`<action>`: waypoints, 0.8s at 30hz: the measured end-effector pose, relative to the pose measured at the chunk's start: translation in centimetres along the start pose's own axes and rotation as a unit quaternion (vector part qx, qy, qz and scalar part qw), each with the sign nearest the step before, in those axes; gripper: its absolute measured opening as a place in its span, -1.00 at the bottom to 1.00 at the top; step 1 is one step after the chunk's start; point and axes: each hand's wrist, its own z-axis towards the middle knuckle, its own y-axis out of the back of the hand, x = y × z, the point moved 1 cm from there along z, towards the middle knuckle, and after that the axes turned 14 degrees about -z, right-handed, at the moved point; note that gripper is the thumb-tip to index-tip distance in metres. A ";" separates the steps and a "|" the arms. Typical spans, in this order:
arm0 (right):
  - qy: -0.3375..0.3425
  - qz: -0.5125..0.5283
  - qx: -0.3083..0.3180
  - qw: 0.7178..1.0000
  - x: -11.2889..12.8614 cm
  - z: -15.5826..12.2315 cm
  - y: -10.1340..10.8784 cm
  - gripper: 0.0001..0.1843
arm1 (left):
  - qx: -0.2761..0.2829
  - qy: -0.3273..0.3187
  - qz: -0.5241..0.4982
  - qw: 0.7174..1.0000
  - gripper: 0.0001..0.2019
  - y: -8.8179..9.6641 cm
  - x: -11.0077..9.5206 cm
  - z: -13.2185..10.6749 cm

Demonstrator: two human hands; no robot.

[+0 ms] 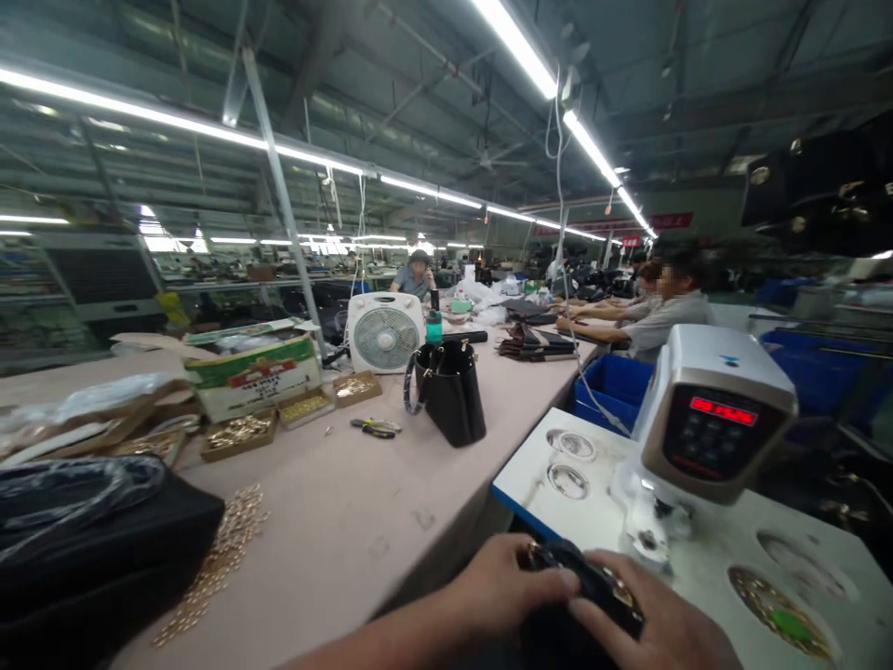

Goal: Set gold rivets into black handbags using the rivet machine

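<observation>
At the bottom of the view I hold a black handbag (582, 569) by its upper edge, where some gold-coloured metal shows; its lower part is mostly out of frame. My left hand (506, 586) is closed on the bag's left side, thumb on top. On the opposite side my right hand (652, 609) grips it, fingers wrapped over the edge. Just beyond the hands is a white machine (722, 409) with a red lit display, its lower arm (646, 540) close to the bag. The machine's white table (606, 502) has round recesses, one with gold pieces.
Left of me, a pinkish table (335, 521) holds a dark handbag (450, 395), pliers (377, 428), a fan (386, 330), boxes of metal pieces (238, 433), scattered gold pieces (223, 558) and a black bag (90, 549). Blue bins (610, 386) stand behind the machine. Co-workers (666, 307) sit farther off.
</observation>
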 end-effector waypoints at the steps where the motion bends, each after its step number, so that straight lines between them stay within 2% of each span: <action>1: 0.009 0.017 0.024 1.000 0.5 0.0 0.3 -0.59 | -0.010 -0.004 -0.003 1.000 -0.47 0.1 -0.1 -0.5; 6: 0.003 0.087 0.127 0.988 2.0 0.5 3.2 -0.51 | -0.055 -0.030 0.006 0.998 -0.58 0.4 -0.7 -1.6; 9: 0.009 0.079 0.135 0.988 1.9 1.4 5.5 -0.60 | -0.031 -0.041 0.047 0.998 -0.61 0.6 -1.2 -1.6; 12: 0.003 0.064 0.128 0.990 1.4 1.9 7.2 -0.71 | -0.020 -0.073 0.165 0.983 -0.69 0.9 -2.0 -1.8; 14: -0.001 0.070 0.126 0.990 1.3 1.9 7.5 -0.76 | -0.044 -0.130 0.295 0.946 -0.79 1.3 -2.5 -2.1; 16: 0.007 0.082 0.122 0.989 1.7 1.5 7.0 -0.80 | -0.077 -0.188 0.422 0.884 -0.88 1.6 -2.9 -2.3; 18: 0.035 0.099 0.112 0.988 2.6 0.8 5.9 -0.81 | -0.108 -0.213 0.514 0.824 -0.88 2.1 -3.2 -2.4; 22: 0.140 0.127 0.046 0.981 5.1 -1.1 3.5 -0.70 | -0.185 -0.239 0.591 0.748 -0.80 3.3 -4.0 -2.7; 24: 0.176 0.129 -0.001 0.976 6.1 -1.5 3.5 -0.68 | -0.219 -0.310 0.589 0.714 -0.86 3.9 -4.7 -3.3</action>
